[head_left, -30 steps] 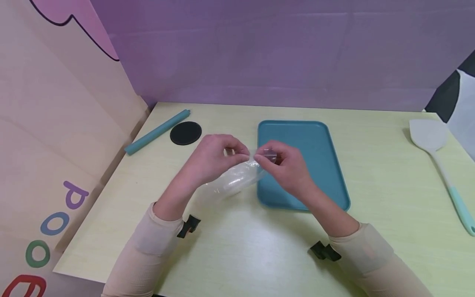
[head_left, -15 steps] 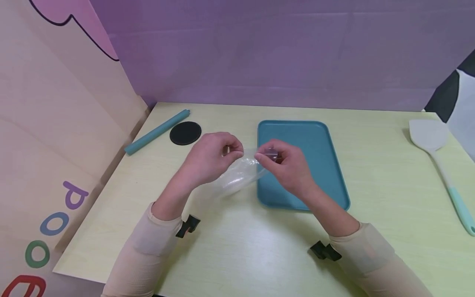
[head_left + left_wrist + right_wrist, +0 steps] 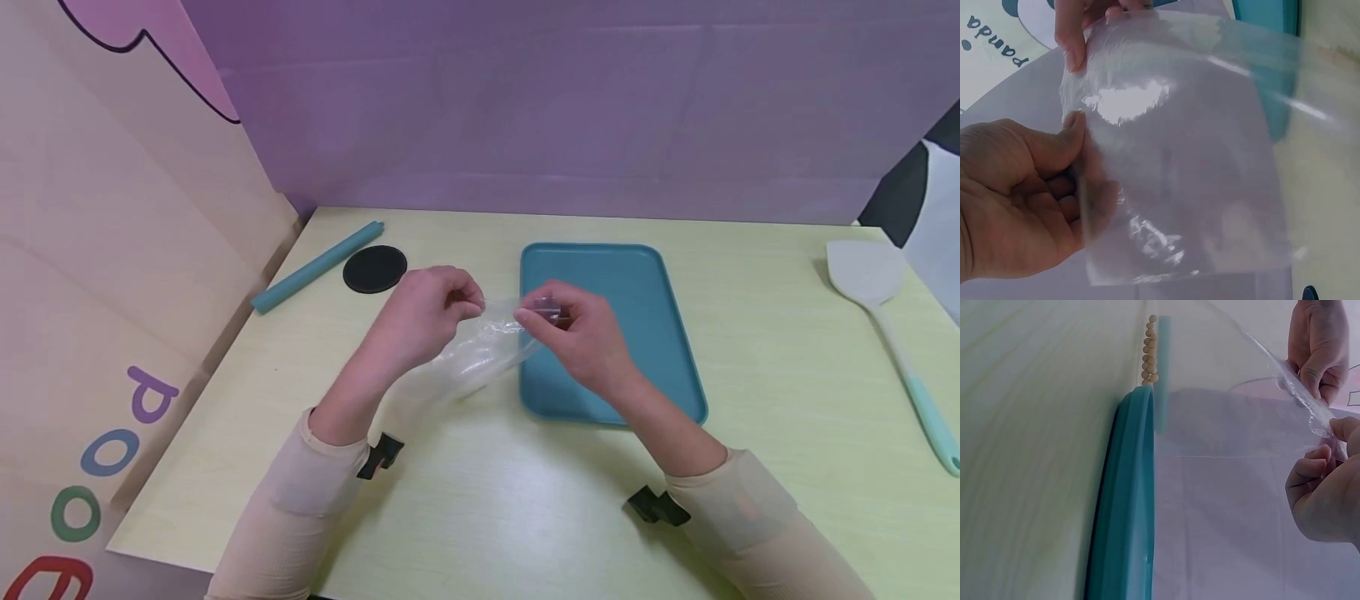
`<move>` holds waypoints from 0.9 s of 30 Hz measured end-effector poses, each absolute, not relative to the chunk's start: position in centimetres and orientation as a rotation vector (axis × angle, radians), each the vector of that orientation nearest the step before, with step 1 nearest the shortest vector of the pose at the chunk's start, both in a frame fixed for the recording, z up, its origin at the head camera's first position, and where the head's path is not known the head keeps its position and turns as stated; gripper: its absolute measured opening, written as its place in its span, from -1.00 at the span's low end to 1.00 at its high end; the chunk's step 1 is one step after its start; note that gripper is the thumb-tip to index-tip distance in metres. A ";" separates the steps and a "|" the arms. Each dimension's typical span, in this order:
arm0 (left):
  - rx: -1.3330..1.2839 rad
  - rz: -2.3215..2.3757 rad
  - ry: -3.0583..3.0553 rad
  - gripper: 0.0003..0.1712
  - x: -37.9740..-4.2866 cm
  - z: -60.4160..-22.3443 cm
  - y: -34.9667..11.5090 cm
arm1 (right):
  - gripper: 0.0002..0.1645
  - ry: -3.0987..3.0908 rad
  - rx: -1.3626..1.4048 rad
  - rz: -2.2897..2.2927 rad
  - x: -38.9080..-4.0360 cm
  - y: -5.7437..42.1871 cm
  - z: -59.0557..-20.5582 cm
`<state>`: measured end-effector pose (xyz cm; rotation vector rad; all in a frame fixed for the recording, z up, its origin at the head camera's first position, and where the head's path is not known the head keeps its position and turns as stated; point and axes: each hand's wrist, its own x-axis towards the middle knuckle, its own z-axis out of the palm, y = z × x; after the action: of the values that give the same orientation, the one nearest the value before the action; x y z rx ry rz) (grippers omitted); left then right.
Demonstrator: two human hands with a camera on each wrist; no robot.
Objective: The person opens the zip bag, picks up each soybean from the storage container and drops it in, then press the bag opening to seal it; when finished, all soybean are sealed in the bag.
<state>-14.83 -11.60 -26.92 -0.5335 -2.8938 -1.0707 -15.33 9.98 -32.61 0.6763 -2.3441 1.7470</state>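
A clear plastic bag (image 3: 480, 350) hangs between both hands above the table, its far end drooping toward the near left. My left hand (image 3: 427, 315) pinches the bag's edge between thumb and fingers, also plain in the left wrist view, where the bag (image 3: 1191, 169) spreads out to the right. My right hand (image 3: 573, 333) pinches the same edge a short way to the right, over the left side of a blue tray (image 3: 622, 333). In the right wrist view the right hand (image 3: 1329, 494) has curled fingers at the bag's crumpled edge. Whether anything is inside the bag does not show.
A teal stick (image 3: 318, 267) and a black round disc (image 3: 375, 269) lie at the back left. A turner (image 3: 870, 271) with a mint handle lies at the right. Wooden beads (image 3: 1149, 353) show beyond the tray in the right wrist view. A purple wall (image 3: 555, 108) stands behind.
My left hand has drawn leftward, away from the right hand, and more of the bag's edge shows between them. The right hand has hardly moved.
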 end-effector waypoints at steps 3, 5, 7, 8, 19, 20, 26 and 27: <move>-0.509 -1.044 -2.885 -0.96 -14.8 -26.9 -11.5 | -0.91 -2.351 0.675 1.744 -15.3 9.9 -32.6; -0.482 -1.058 -2.890 -0.96 -14.7 -26.9 -11.5 | -0.91 -2.354 0.672 1.747 -15.3 9.9 -32.6; -0.464 -1.083 -2.904 -0.96 -14.7 -26.8 -11.6 | -0.91 -2.354 0.670 1.755 -15.3 9.9 -32.6; -0.458 -1.092 -2.912 -0.96 -14.7 -26.7 -11.7 | -0.91 -2.356 0.669 1.755 -15.3 9.9 -32.6; -0.456 -0.964 -2.914 -0.96 -15.0 -26.6 -12.2 | -0.90 -2.353 0.644 1.722 -15.6 10.2 -32.7; -0.462 -0.952 -2.908 -0.96 -15.0 -26.6 -12.2 | -0.90 -2.355 0.644 1.722 -15.6 10.2 -32.7; -0.415 -0.982 -2.936 -0.96 -15.0 -26.5 -12.3 | -0.89 -2.362 0.643 1.713 -15.6 10.2 -32.7; -0.402 -0.998 -2.949 -0.96 -15.0 -26.4 -12.3 | -0.89 -2.363 0.646 1.711 -15.6 10.3 -32.7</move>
<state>-14.96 -12.32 -26.43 -0.4018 -2.9490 -0.9984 -15.59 10.25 -32.67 0.6462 -2.3630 1.7110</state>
